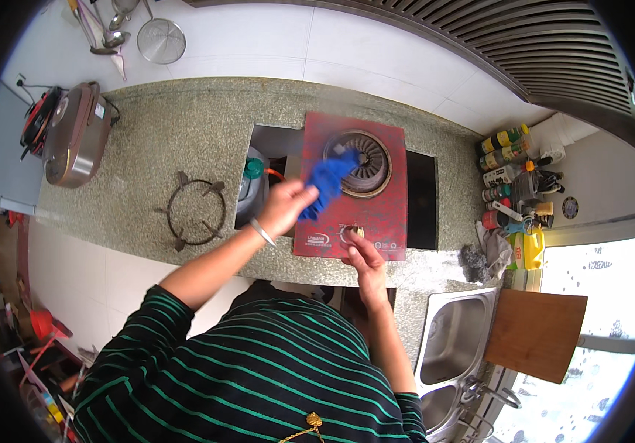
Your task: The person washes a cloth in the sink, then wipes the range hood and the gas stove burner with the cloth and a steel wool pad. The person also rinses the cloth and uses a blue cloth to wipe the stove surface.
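Observation:
A crumpled blue cloth (326, 183) is in my left hand (284, 207), gripped between thumb and fingers. Blurred by motion, its far end hangs over the burner (370, 166) of the red gas stove (317, 144). My right hand (368, 266) is at the stove's front, fingers curled and fingertips at the control knob (357, 231). Whether they grip the knob or only touch it is unclear. Left of the stove, a dark metal pan-support ring (224, 207) with several prongs lies on the speckled stone counter (135, 138).
Counter cutouts flank the stove; a container with a green cap (254, 168) shows in the left one. A rice cooker (76, 135) stands far left. Bottles (503, 138) line the right wall. A steel sink (458, 338) and a wooden board (536, 335) are at lower right. A range hood (544, 50) overhangs.

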{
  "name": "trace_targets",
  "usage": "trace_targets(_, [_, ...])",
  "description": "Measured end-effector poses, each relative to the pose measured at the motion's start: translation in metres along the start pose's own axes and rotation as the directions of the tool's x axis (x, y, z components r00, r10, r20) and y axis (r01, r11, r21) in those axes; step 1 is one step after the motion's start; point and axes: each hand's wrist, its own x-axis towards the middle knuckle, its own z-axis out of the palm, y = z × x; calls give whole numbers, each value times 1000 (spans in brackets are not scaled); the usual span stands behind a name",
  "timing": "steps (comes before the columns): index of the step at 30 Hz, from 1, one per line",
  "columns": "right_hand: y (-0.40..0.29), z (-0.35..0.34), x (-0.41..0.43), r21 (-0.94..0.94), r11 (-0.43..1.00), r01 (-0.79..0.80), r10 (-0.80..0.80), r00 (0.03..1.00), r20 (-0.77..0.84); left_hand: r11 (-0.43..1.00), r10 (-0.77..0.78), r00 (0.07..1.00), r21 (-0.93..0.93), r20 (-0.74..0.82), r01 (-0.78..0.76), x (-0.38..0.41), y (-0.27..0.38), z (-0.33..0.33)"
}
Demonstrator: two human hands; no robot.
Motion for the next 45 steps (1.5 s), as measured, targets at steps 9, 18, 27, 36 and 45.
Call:
trace_targets(9, [10, -35, 34, 224, 971, -79, 113, 983, -146, 1000, -30, 946, -4, -321, 30, -104, -78, 22])
trace_targets(18, [12, 20, 184, -875, 315, 368, -494, 851, 180, 915, -240, -127, -268, -963, 303, -238, -215, -151])
trace_targets(27, [77, 21, 223, -812, -2, 584, -454, 723, 521, 743, -451, -381, -576, -807, 341, -182, -225, -189])
trace_targets(36, [65, -68, 201, -672, 20, 740, -381, 627, 679, 726, -489, -526, -659, -696, 197, -142, -198, -166])
trace_targets(45, [14, -219, 237, -959, 132, 250, -579, 805, 130, 583, -210, -535, -544, -819, 604, -135, -210, -162])
